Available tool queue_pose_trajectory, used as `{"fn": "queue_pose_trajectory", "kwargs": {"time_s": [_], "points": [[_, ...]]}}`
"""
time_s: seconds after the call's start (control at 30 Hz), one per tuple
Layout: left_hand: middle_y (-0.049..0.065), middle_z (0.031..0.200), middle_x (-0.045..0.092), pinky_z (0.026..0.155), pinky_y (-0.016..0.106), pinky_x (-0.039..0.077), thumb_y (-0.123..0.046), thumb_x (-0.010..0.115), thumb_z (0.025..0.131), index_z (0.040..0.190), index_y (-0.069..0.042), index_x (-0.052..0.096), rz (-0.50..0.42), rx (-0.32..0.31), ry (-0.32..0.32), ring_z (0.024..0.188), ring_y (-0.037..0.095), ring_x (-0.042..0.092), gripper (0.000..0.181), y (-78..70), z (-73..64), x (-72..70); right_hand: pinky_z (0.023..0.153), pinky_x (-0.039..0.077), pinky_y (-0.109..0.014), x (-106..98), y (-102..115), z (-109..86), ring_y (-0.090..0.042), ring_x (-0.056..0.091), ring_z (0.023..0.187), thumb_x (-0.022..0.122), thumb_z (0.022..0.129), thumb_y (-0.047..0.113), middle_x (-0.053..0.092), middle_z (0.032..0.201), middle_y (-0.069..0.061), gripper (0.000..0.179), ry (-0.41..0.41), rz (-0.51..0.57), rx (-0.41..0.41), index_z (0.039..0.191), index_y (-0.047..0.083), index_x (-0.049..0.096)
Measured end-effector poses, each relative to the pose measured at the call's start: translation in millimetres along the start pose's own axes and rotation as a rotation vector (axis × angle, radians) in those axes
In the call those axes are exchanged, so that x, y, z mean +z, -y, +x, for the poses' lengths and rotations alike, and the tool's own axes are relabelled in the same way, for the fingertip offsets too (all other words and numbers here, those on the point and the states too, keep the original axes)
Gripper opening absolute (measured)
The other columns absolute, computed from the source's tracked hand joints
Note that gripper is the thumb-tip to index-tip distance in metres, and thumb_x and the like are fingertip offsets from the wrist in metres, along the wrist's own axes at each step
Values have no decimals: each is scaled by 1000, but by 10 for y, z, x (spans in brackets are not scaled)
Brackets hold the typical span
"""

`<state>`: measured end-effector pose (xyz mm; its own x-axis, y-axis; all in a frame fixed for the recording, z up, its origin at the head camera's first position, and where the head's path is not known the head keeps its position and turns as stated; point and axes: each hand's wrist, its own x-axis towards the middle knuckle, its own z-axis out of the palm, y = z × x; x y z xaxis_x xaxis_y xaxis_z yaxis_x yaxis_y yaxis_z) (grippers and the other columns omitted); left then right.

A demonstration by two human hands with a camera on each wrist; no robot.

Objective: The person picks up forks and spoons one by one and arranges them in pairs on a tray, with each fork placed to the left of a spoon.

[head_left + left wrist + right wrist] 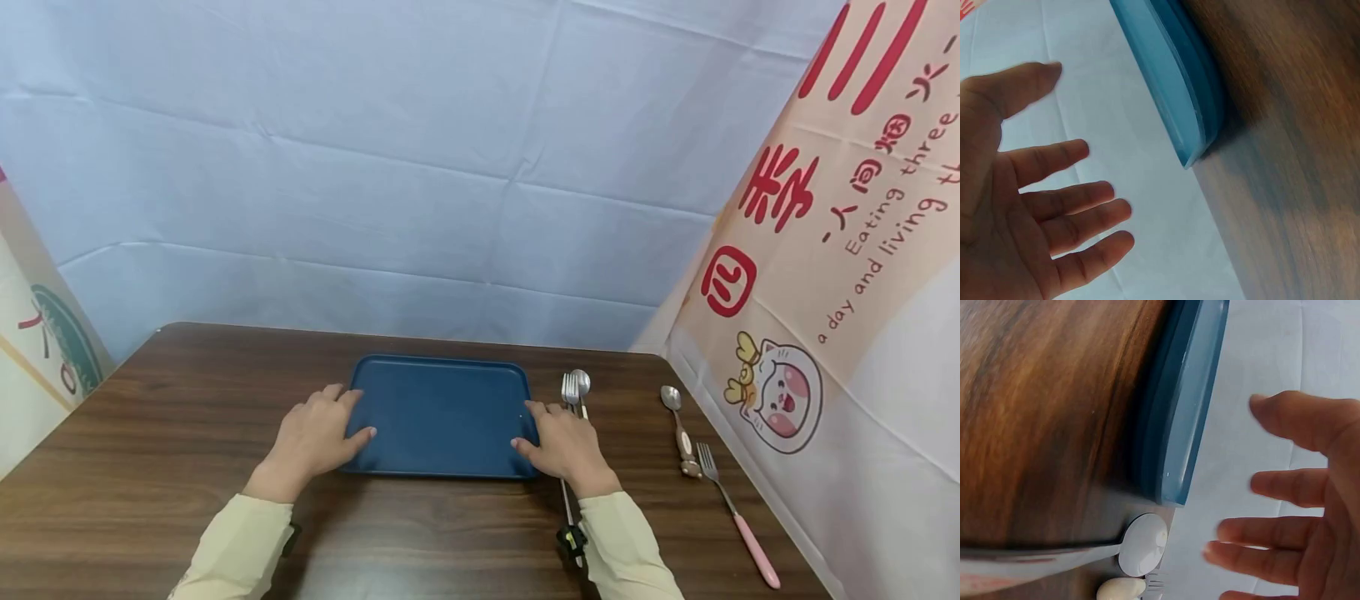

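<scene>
A blue rectangular tray (442, 417) lies flat on the wooden table, and nothing rests in it. My left hand (315, 437) hovers at the tray's left edge with its fingers spread. In the left wrist view that hand (1054, 206) is apart from the tray's rim (1204, 106) and holds nothing. Over the right edge is my right hand (564, 442), fingers loosely extended. The right wrist view has this hand (1297, 531) also apart from the tray (1179, 437) and holding nothing. Just beyond it lie a fork (570, 387) and a spoon (581, 381), their handles partly hidden beneath the hand and forearm.
Farther right on the table (427, 542) are a spoon (672, 398) with a brown figured handle and a fork (757, 550) with a pink handle. A pale cloth (337, 167) hangs behind the table, and a printed cloth (847, 292) borders its right side.
</scene>
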<state>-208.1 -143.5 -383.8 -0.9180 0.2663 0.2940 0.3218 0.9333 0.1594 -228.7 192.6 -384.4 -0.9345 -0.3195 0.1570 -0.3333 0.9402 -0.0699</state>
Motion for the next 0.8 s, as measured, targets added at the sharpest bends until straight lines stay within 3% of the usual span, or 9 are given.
{"fn": "queue_pose_trajectory", "kwargs": {"time_s": [0.1, 0.17, 0.27, 0.6, 0.7, 0.8], "points": [[23, 108, 58, 59, 41, 50, -32, 69, 81, 118, 4, 58, -15, -15, 25, 83, 32, 61, 53, 1, 3, 1, 43, 40, -33, -5, 4, -7, -18, 52, 53, 67, 81, 41, 64, 81, -8, 56, 27, 5, 17, 124, 6, 58], [22, 105, 59, 55, 39, 49, -30, 70, 81, 117, 5, 59, -31, -27, 51, 79, 29, 62, 51, 4, -1, 4, 38, 33, -30, -7, 5, -14, -13, 42, 43, 67, 82, 40, 56, 61, -1, 53, 43, 22, 31, 122, 6, 59], [22, 106, 59, 56, 38, 49, -28, 69, 81, 117, 5, 58, -44, -35, 72, 79, 29, 62, 50, 8, 0, 13, 37, 29, -28, -8, 3, -21, -12, 37, 39, 67, 82, 39, 42, 48, 4, 52, 55, 29, 37, 122, 5, 60], [24, 105, 57, 59, 40, 50, -25, 70, 81, 116, 6, 59, -95, -46, 74, 81, 31, 61, 48, 10, -11, 12, 37, 21, -26, 9, -40, -53, -9, 27, 37, 68, 82, 36, 36, 44, 3, 52, 34, 84, 32, 121, 3, 59], [24, 107, 57, 60, 42, 50, -24, 70, 82, 117, 6, 58, -136, -64, 86, 82, 32, 61, 48, 7, -21, 17, 40, 29, -28, 0, -76, -68, -10, 35, 43, 70, 80, 34, 45, 51, 2, 53, 56, 121, 66, 121, 2, 59], [23, 107, 57, 60, 42, 49, -24, 69, 82, 118, 5, 58, -167, -90, 99, 81, 32, 61, 47, 11, -34, 33, 46, 39, -32, 0, -111, -83, -12, 47, 54, 72, 79, 32, 60, 69, -4, 53, 77, 138, 84, 120, 2, 59]]}}
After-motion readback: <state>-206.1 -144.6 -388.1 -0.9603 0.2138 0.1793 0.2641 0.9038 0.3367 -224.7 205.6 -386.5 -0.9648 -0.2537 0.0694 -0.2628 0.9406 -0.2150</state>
